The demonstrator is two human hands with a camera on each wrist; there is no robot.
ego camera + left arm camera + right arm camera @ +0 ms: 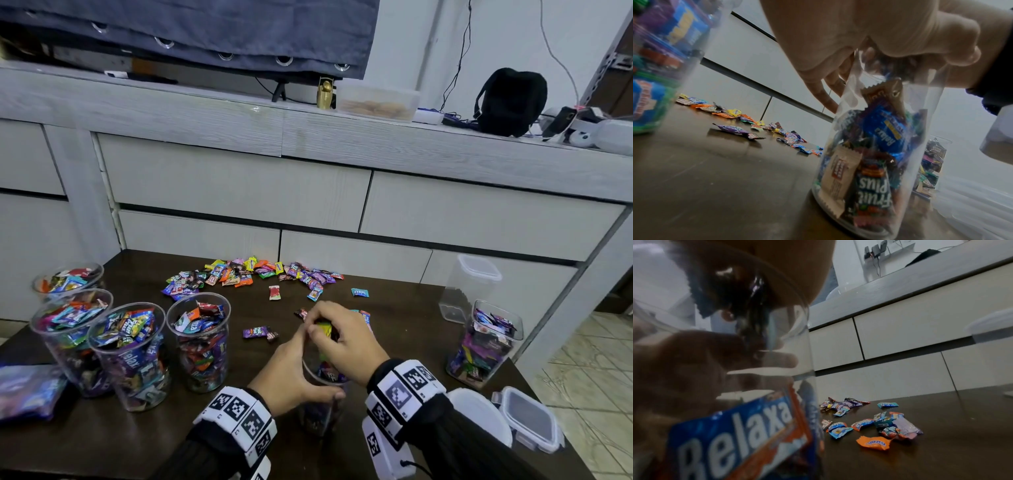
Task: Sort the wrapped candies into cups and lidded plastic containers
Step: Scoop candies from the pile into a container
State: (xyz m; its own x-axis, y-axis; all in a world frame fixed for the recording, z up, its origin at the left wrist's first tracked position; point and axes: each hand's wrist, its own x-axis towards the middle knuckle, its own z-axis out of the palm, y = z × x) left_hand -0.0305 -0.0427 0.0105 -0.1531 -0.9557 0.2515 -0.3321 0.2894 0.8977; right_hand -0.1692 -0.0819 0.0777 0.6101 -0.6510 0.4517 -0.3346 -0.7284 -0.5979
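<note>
Far left on the dark tabletop (404, 329), four clear cups (135, 356) stand clustered and packed with wrapped candies, a fifth filled cup (198, 346) just to their right. Behind them, toward the drawers, a loose pile of candies (250, 275) lies spread across the tabletop, with a few strays nearer in, a purple one (255, 332) among them.

Centre front, the left hand (291, 373) wraps the side of a clear cup (875, 162), fingers and thumb curled round its wall, so that grip is closed on the cup as it stands on the tabletop. The left wrist view shows it roughly two-thirds full of wrappers. The right hand (346, 339) sits over the cup's mouth, its grip bunched round a yellow-green candy (323, 329), fingertips pinching it at the rim.

Further right, a square clear container (484, 342) stands open and full of candies; behind it a taller container (471, 287), lid on, looks nearly bare inside. At the near right edge two lids (527, 418) lie side by side.
</note>
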